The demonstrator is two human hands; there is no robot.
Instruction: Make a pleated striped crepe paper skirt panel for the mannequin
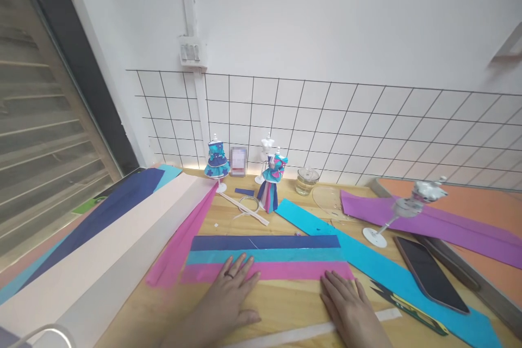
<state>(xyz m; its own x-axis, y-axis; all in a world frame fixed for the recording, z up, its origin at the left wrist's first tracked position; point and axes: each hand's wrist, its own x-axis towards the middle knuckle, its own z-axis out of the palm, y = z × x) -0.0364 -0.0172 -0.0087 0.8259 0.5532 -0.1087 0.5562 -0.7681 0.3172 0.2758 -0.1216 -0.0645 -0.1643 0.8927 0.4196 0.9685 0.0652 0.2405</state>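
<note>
A striped crepe-paper-like sheet (285, 255) lies flat on the wooden table, navy on top, turquoise in the middle and pink along the near edge. My left hand (228, 302) rests with spread fingers on its pink and turquoise bands, a dark ring on one finger. Over at the pink band's right end, my right hand (346, 304) lies flat, fingers stretched out side by side. Neither hand grips anything. A thin white strip (293, 333) runs along the table beside my right hand. Yellow-and-black scissors (411, 309) lie to the right of that hand.
Long paper rolls (110, 244) cover the left side. At the back stand small dressed mannequins (217, 160), a tape roll (248, 205) and a glass (306, 180). A blue strip (326, 228), a phone (430, 274), a white mannequin (408, 206) and purple paper (460, 228) occupy the right.
</note>
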